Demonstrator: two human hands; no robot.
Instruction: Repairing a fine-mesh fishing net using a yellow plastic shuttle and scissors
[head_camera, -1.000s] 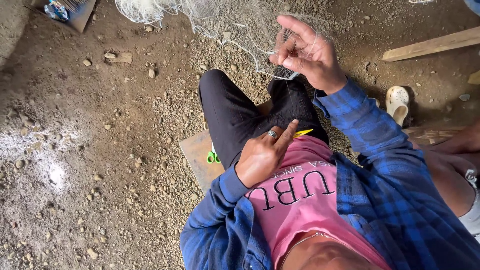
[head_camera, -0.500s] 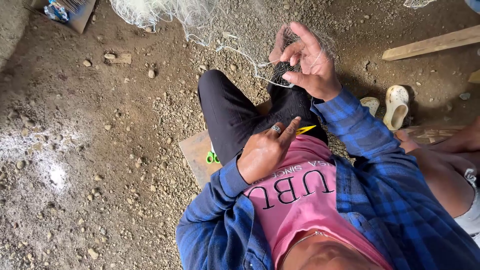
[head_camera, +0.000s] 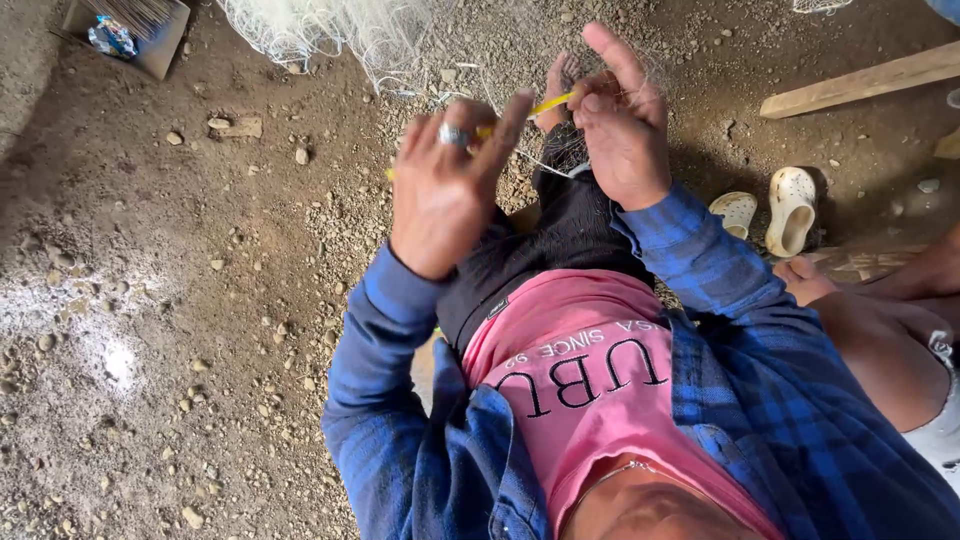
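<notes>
Since half a second ago, the left hand (head_camera: 445, 190) has risen off the pink shirt and now pinches a thin yellow netting needle (head_camera: 520, 112). At three o'clock, the right hand (head_camera: 622, 130) grips fine pale fishing net (head_camera: 560, 150) above the knee.

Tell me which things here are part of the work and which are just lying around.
In use: left hand, right hand, yellow tool, fine net.
Lying about: pale clogs, wooden plank, stones, board with wrapper.
</notes>
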